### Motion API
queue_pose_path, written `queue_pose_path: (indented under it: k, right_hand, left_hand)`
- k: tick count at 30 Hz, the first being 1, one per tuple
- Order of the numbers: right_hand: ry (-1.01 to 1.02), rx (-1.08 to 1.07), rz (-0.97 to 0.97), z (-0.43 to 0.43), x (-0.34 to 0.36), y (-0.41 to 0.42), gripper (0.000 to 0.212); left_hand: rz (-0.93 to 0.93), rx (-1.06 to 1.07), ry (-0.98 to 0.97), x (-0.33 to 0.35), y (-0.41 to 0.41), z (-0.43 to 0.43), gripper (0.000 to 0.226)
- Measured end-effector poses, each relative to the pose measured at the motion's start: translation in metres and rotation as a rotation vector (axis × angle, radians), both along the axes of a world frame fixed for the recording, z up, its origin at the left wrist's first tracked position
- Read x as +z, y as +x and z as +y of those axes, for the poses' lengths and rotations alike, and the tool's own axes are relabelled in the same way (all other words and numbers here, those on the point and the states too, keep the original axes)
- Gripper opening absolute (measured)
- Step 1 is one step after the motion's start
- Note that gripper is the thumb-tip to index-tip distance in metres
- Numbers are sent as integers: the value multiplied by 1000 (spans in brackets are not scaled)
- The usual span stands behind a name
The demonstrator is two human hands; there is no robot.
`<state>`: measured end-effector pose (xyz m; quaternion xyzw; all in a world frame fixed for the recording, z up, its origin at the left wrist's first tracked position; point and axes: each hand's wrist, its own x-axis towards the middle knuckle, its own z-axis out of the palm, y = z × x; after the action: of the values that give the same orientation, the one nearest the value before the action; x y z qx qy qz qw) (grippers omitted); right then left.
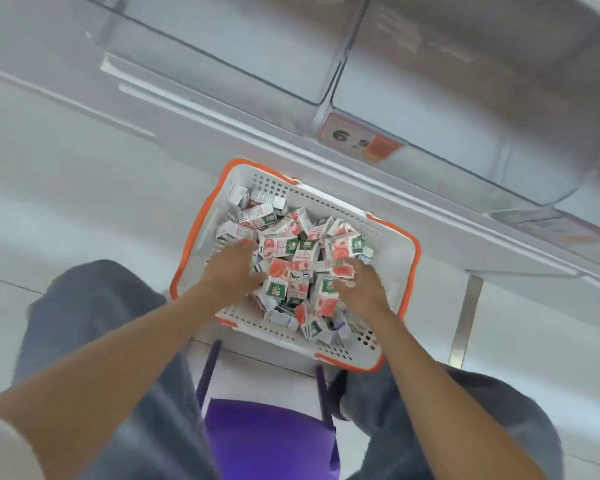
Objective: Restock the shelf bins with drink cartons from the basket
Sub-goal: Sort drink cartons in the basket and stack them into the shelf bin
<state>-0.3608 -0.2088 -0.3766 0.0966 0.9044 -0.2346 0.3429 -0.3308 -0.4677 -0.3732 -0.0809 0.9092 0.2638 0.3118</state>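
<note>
Where the basket (414,244) stands on the pale floor (66,209) below the shelf edge, it is white perforated plastic with an orange rim, and it is heaped with drink cartons (305,251). The cartons are small white packs with pink-red fruit panels and green labels, lying jumbled at every angle, none stacked. The heap reaches close to the rim on the near side.

Both of your arms reach forward and down into the basket, bare to the forearm. Your left hand (234,268) lies palm down on the left of the heap; its fingers dip among the cartons, and it cannot be told whether they are clamped on anything. Your right hand (362,289) is on the right of the heap, with its fingers curled round a red-faced carton (342,270) at the top of the pile.

The clear shelf bins (257,64) hang above the basket, blurred; their contents cannot be made out. A price tag (359,140) sits on the shelf edge between them. A purple stool (267,441) shows between your knees.
</note>
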Motion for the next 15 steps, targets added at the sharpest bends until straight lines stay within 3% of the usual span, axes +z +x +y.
queue_pose_path:
  k: [9,15]
  right_hand:
    - [-62,-57,266,24,-101,-32,88]
    - [-195,-175,284,32,-96,-17,99]
  left_hand:
    - [148,-62,4,-86,-13,28,70]
    - [248,-99,32,-70,4,33,74]
